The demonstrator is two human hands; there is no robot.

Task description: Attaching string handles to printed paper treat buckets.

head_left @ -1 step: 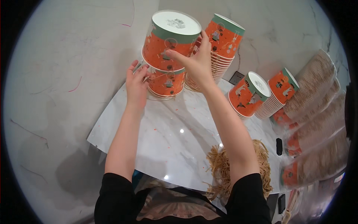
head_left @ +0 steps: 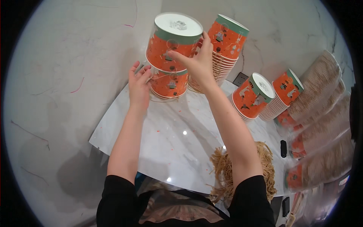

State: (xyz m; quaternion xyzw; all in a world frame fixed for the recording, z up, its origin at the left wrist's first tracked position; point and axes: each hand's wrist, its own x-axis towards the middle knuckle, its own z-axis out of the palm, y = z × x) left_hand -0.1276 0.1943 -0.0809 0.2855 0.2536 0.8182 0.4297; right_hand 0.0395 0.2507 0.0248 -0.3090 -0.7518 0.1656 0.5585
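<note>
An orange paper bucket with a green band (head_left: pixel 172 56) is upside down over another orange bucket (head_left: pixel 170 86), its white base facing up. My right hand (head_left: pixel 200 62) grips it, thumb across the near side and fingers around the right side. Next to its lower left rim, my left hand (head_left: pixel 140 81) has its fingers partly curled at a thin tan string (head_left: pixel 160 77), which runs across the lower bucket's front. The left fingertips seem to pinch the string. The far side of the bucket is hidden.
A taller stack of upturned buckets (head_left: pixel 227 41) stands right behind my right hand. Two shorter stacks include a near one (head_left: pixel 251 96). Plastic-wrapped bucket stacks (head_left: pixel 321 132) lie along the right. A tan string bundle (head_left: pixel 223 170) rests under my right forearm on the marbled table (head_left: pixel 162 151).
The upper bucket sits very slightly lower over the one beneath it. Both hands keep nearly the same pose.
</note>
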